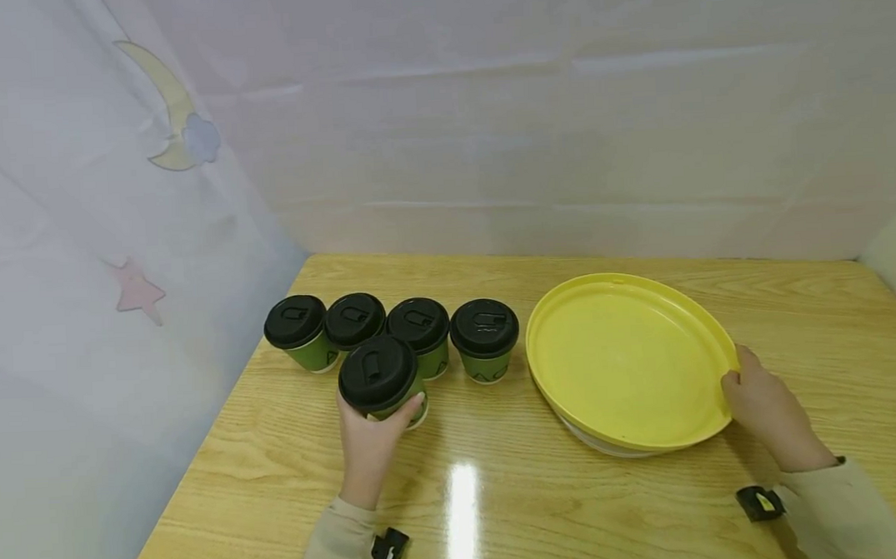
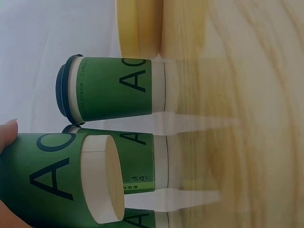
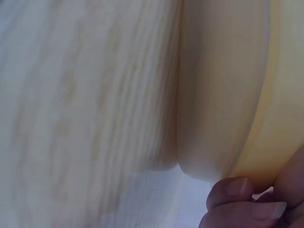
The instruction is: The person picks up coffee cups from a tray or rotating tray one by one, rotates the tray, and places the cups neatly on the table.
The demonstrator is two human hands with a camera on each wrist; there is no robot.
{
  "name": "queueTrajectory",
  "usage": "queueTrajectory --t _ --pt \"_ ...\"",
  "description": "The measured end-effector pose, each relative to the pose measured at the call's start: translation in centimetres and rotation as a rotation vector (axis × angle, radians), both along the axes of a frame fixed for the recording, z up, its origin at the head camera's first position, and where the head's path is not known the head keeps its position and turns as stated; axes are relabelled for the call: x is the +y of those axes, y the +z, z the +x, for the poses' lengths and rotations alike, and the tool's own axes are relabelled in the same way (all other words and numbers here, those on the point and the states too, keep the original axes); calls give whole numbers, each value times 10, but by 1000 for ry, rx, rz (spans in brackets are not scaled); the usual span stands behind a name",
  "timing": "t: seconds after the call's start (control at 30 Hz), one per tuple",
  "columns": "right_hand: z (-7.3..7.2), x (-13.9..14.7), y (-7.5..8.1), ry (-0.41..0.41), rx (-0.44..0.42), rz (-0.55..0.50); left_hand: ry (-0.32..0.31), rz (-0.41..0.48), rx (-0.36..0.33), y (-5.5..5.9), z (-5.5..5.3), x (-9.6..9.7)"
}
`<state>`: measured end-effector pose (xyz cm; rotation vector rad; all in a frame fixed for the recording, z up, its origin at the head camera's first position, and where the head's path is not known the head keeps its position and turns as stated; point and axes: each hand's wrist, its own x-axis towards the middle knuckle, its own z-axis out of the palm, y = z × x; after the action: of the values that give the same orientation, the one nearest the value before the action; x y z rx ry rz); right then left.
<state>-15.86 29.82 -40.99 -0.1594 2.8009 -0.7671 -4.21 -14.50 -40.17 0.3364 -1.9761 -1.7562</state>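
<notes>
My left hand (image 1: 370, 450) grips a green paper coffee cup (image 2: 42, 175) with a black lid by its side. Its white base shows in the left wrist view, raised off the table. Behind it stand several similar lidded cups, the rightmost coffee cup (image 1: 485, 340) slightly apart from the others. On the right, a round yellow lid (image 1: 632, 359) lies over a pale round container (image 1: 609, 447). My right hand (image 1: 769, 407) pinches the lid's right edge, fingers (image 3: 232, 187) curled at the rim with the thumb beside them.
Everything stands on a wood-grain table (image 1: 548, 517) with a bright light reflection near the front. A pale printed cloth (image 1: 442, 146) hangs behind the table and along its left side. A black strap piece (image 1: 761, 503) sits by the right wrist, another black piece (image 1: 390, 549) by the left.
</notes>
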Motion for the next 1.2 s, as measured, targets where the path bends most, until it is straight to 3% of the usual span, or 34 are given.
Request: queueTrajectory --t 1.2 --pt "2 -1 0 3 17 -6 86 -1 -14 2 5 -23"
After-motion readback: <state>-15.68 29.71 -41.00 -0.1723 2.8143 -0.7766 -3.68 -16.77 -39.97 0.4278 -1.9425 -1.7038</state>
